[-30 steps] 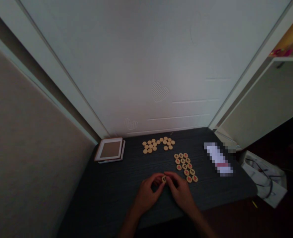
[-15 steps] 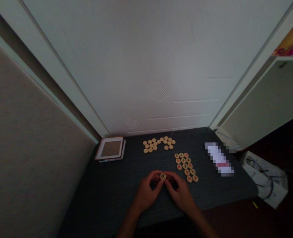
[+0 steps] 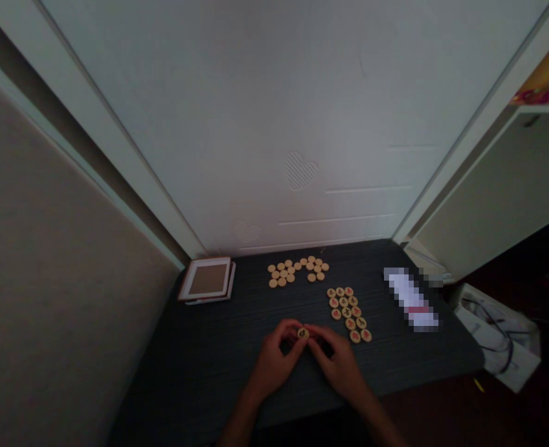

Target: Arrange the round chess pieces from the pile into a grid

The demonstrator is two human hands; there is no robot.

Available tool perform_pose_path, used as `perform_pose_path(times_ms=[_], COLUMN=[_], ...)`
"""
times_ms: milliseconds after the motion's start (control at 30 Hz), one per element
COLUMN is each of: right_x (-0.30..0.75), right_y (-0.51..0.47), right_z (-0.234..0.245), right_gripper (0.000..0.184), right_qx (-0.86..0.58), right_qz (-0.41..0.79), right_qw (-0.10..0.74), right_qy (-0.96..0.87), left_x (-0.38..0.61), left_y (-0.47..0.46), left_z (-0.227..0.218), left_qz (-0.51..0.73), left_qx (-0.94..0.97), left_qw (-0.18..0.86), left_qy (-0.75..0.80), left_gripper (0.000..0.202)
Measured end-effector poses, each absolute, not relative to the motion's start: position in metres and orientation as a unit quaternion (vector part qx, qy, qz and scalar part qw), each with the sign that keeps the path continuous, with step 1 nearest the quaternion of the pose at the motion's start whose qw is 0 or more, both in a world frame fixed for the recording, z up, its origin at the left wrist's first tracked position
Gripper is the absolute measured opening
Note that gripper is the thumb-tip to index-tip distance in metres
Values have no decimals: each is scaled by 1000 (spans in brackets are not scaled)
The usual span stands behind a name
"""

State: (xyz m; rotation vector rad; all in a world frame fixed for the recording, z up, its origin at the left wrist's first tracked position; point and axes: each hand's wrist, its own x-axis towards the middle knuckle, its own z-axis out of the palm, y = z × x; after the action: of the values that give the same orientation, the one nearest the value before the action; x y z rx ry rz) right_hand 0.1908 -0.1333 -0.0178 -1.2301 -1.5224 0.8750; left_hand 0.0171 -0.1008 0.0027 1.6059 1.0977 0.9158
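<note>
Between the fingertips of both hands is a round wooden xiangqi piece point(image 3: 303, 334), its dark character turned up towards me. My left hand point(image 3: 276, 354) pinches it from the left, and my right hand point(image 3: 334, 354) has its fingers closed against the right side. Just right of my right hand lie several face-up xiangqi pieces point(image 3: 347, 312) in rough rows, some with red characters and some with dark ones. Farther back, blank-looking round pieces point(image 3: 283, 273) lie in a loose group, with no characters showing.
A dark table point(image 3: 200, 366) carries everything and meets a white panel point(image 3: 274, 124) at the back. Stacked frame-like boxes point(image 3: 209, 279) sit at the back left. A blurred-out pale item point(image 3: 411, 301) lies on the right. Beyond the edge stands a white container point(image 3: 502, 341) with cables.
The piece in my hands has turned and shifted slightly left and down. My hands stay in almost the same place, and the pieces on the table have not moved.
</note>
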Motion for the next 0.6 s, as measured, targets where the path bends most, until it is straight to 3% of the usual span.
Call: perform_pose_path(times_ms=[600], right_x=[186], right_y=[-134], right_z=[-16], right_gripper=[25], right_qx=[-515], right_qz=[341], right_qw=[463], right_qy=[-636], left_x=[17], left_y=[-100], left_z=[3], left_qz=[373], left_qx=[639], left_qw=[495], left_qy=[455], left_gripper=[17])
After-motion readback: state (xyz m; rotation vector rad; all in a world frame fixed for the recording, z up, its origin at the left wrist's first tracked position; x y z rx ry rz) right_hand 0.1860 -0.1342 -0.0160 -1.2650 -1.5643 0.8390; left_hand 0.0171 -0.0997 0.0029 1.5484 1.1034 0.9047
